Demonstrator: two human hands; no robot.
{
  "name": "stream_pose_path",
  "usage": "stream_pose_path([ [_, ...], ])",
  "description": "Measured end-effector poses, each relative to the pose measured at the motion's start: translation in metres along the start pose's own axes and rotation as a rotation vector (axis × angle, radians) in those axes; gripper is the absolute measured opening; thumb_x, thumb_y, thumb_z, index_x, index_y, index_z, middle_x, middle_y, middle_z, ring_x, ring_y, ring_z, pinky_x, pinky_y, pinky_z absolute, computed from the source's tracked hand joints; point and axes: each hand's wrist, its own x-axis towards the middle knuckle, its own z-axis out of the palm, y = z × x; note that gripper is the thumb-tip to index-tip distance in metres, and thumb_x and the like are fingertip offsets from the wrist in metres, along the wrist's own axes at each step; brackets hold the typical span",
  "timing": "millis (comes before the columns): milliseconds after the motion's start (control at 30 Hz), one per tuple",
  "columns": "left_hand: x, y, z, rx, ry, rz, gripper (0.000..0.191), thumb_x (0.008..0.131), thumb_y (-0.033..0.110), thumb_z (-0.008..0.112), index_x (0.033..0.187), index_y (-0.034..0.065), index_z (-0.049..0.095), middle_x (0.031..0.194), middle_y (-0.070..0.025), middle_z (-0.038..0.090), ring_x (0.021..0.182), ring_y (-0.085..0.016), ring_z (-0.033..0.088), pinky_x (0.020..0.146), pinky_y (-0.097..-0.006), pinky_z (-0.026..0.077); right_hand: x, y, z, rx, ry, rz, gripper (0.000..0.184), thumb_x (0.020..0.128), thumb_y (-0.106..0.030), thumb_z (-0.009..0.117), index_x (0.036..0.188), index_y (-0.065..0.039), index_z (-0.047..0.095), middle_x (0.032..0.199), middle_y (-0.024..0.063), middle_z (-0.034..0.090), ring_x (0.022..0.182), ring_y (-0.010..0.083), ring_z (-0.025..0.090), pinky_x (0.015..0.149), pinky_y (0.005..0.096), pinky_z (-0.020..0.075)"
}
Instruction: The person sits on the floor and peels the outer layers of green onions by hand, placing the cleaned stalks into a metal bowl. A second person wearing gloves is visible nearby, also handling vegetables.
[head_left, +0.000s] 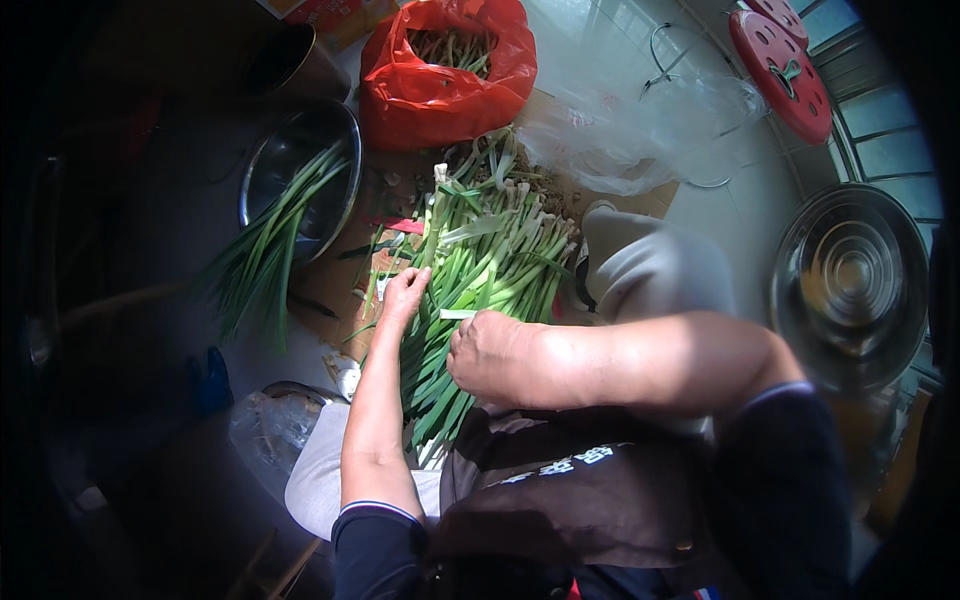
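Note:
My left hand (406, 294) pinches a thick allium stalk (433, 225), green garlic or leek by its look, with the pale root end pointing away from me. Closed and turned palm down, my right hand (487, 356) has a pale leaf strip (457, 314) sticking out at its fingers; its fingertips are partly hidden. Beneath both hands lies a large heap of the same greens (517, 255), roots away from me and dark leaves towards my lap. A few cleaned-looking stalks (289, 225) hang over the rim of a steel basin (355, 187) at the left.
A red plastic bag (442, 112) with more stalks stands beyond the heap. Cardboard (322, 304) with scraps covers the floor. Clear plastic bags (637, 142) lie at the upper right. A round metal lid or basin (851, 277) and red perforated stool seat (780, 75) are at the right.

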Motion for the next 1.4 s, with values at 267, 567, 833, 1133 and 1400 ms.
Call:
stream_pose_path([
  [267,-0.107,0.135,-0.12,-0.596,0.241,0.224,0.022,0.09,0.028,0.062,0.093,0.0059,0.064,0.077,0.0025,0.059,0.068,-0.005,0.051,0.063,-0.0195,0.041,0.033,0.024,-0.023,-0.043,0.25,0.261,0.033,0.075,-0.031,0.066,0.086,0.0,0.061,0.084,0.0132,0.063,0.081,0.0273,0.064,0.068,0.0356,0.0521],
  [567,-0.18,0.182,-0.124,-0.993,0.198,0.284,0.034,0.093,0.031,0.055,0.111,0.0024,0.059,0.091,-0.0039,0.061,0.078,-0.01,0.058,0.072,-0.025,0.05,0.063,0.019,-0.071,1.3,0.623,-0.032,0.052,0.082,-0.029,0.071,0.119,0.003,0.053,0.098,0.0087,0.064,0.089,0.013,0.061,0.077,0.0272,0.0505],
  [833,-0.183,0.162,-0.105,-0.849,0.003,0.263,0.036,0.092,0.011,0.053,0.126,-0.0001,0.048,0.109,-0.006,0.058,0.098,-0.013,0.056,0.088,-0.0263,0.044,0.071,0.018,-0.055,0.89,0.604,0.174,0.035,0.078,-0.023,0.065,0.103,0.002,0.063,0.088,0.0172,0.067,0.079,0.0268,0.066,0.073,0.0336,0.0518],
  [1133,-0.18,0.172,-0.1,-0.747,0.204,0.319,0.048,0.078,-0.008,0.045,0.126,-0.0018,0.05,0.1,-0.0029,0.058,0.084,-0.009,0.055,0.08,-0.0209,0.046,0.073,0.016,-0.061,0.85,0.553,0.18,0.028,0.084,-0.026,0.066,0.1,-0.002,0.065,0.08,0.0106,0.066,0.071,0.017,0.062,0.067,0.0326,0.0487],
  [1400,-0.183,0.168,-0.115,-0.848,0.22,0.148,0.053,0.066,0.003,0.037,0.114,-0.0085,0.057,0.076,-0.0071,0.055,0.06,-0.012,0.045,0.06,-0.0221,0.04,0.036,0.062,-0.089,0.723,0.924,0.412,0.024,0.082,-0.023,0.062,0.089,0.0,0.064,0.071,0.0108,0.062,0.065,0.0197,0.06,0.063,0.0333,0.0471],
])
